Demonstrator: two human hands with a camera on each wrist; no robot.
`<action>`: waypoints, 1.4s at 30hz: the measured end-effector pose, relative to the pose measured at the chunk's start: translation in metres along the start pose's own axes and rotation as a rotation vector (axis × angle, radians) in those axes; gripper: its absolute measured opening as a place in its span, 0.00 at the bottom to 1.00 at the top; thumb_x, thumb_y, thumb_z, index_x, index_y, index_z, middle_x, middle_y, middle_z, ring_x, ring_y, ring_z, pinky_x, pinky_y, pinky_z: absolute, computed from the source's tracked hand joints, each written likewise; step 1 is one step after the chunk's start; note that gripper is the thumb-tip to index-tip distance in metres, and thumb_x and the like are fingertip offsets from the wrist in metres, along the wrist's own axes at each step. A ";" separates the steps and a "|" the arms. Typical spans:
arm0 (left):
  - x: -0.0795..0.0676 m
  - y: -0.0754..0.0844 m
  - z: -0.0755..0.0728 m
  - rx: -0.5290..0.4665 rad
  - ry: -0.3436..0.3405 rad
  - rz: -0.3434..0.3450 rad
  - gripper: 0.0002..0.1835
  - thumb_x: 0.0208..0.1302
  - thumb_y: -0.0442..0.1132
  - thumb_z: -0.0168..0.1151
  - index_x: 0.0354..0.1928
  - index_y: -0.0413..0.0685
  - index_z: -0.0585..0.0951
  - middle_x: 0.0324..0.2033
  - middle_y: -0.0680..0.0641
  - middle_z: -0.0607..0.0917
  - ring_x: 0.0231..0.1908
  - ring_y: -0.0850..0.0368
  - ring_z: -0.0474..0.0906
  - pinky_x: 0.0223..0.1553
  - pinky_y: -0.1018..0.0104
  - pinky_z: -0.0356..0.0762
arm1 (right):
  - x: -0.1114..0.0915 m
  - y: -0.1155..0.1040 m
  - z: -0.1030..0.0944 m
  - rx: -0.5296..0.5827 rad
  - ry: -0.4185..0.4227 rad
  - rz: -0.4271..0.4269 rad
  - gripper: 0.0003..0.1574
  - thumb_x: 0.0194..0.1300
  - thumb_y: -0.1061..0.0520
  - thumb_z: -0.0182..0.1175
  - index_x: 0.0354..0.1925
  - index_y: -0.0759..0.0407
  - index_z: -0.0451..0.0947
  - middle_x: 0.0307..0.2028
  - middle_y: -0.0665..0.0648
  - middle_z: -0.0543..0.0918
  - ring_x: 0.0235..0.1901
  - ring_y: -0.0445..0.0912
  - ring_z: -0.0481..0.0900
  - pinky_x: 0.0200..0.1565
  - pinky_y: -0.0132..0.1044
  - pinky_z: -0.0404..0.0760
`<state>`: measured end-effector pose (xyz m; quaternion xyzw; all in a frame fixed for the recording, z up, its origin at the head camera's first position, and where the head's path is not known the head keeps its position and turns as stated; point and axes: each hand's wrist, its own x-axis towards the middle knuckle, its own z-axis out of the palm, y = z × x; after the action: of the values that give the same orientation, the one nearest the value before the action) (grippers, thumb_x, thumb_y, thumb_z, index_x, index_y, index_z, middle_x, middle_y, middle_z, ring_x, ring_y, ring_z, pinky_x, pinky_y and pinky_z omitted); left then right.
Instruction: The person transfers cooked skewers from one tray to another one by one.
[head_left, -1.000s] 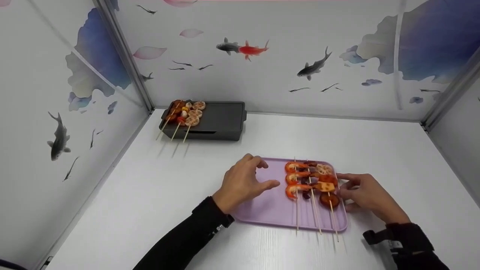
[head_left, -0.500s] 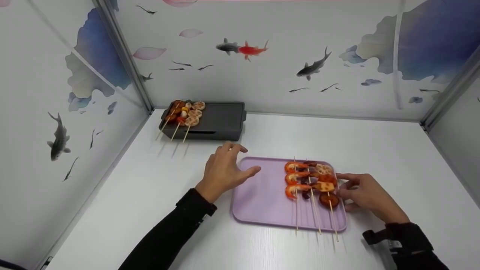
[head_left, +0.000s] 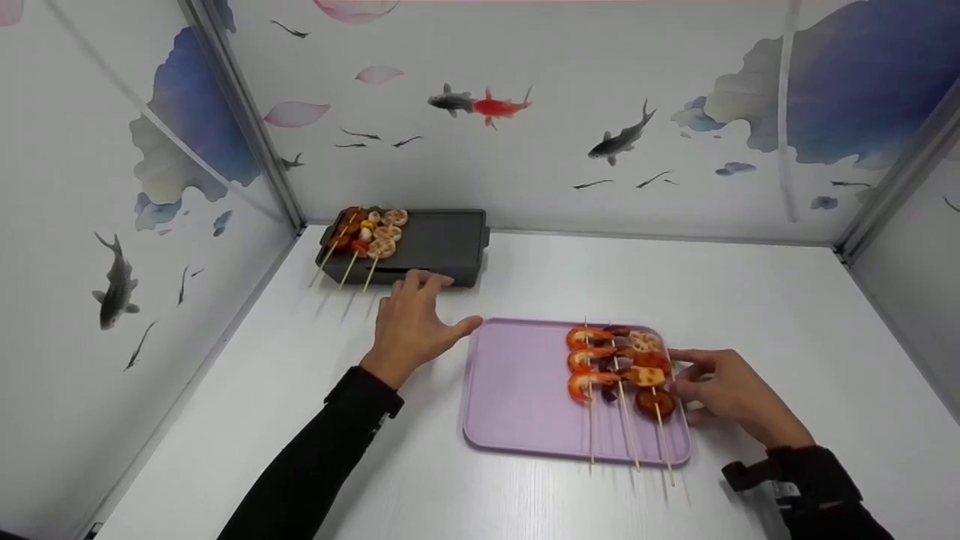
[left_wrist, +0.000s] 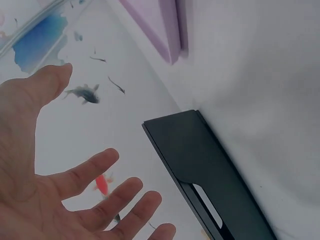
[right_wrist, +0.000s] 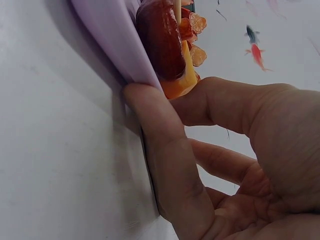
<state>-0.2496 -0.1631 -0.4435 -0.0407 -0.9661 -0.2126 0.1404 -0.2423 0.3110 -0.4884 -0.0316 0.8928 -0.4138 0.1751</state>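
My left hand (head_left: 409,326) is held with fingers spread above the table, between the lilac tray (head_left: 517,382) and the dark grill (head_left: 450,240). Nothing lies in its grasp; in the left wrist view the grill's side (left_wrist: 195,145) shows beyond the fingertips. At the tray's right rim, my right hand (head_left: 731,390) pinches the edge, as the right wrist view shows with the tray wall (right_wrist: 112,37) at its fingers. On the tray's right half lie a shrimp skewer (head_left: 581,361), a partly covered skewer with dark purple pieces (head_left: 609,391), and a skewer ending in a brown round slice (head_left: 655,403).
Three skewers lie on the grill's left part, including one of pale round slices (head_left: 382,247), their sticks overhanging its front. White walls printed with fish (head_left: 487,107) enclose the white table (head_left: 637,281) at the back and sides.
My left hand has moved left and away from me, off the tray toward the grill's front. The right hand stays at the tray's rim. The whole view has shifted slightly.
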 end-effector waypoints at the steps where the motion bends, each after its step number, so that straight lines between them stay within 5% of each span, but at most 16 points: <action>1: 0.001 -0.003 -0.001 0.002 0.001 -0.008 0.45 0.66 0.71 0.83 0.75 0.51 0.86 0.73 0.35 0.83 0.70 0.31 0.83 0.69 0.30 0.83 | 0.000 0.000 0.000 0.004 0.001 0.002 0.44 0.81 0.58 0.71 0.86 0.69 0.69 0.57 0.67 0.89 0.46 0.48 0.87 0.38 0.38 0.94; 21: 0.026 -0.064 -0.020 0.016 0.029 -0.098 0.51 0.67 0.68 0.83 0.83 0.47 0.79 0.79 0.31 0.77 0.78 0.26 0.75 0.77 0.23 0.75 | -0.002 -0.001 0.000 -0.028 0.013 0.000 0.46 0.81 0.54 0.73 0.86 0.68 0.70 0.57 0.67 0.88 0.48 0.51 0.85 0.37 0.38 0.92; 42: 0.046 -0.097 -0.026 -0.014 0.023 -0.227 0.51 0.73 0.61 0.81 0.85 0.37 0.72 0.79 0.24 0.73 0.75 0.25 0.76 0.74 0.30 0.81 | -0.004 -0.002 0.002 -0.006 0.002 0.002 0.45 0.81 0.57 0.70 0.87 0.68 0.69 0.59 0.68 0.89 0.46 0.49 0.88 0.38 0.38 0.93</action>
<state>-0.3002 -0.2610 -0.4460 0.0704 -0.9613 -0.2346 0.1261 -0.2383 0.3093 -0.4871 -0.0309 0.8942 -0.4110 0.1746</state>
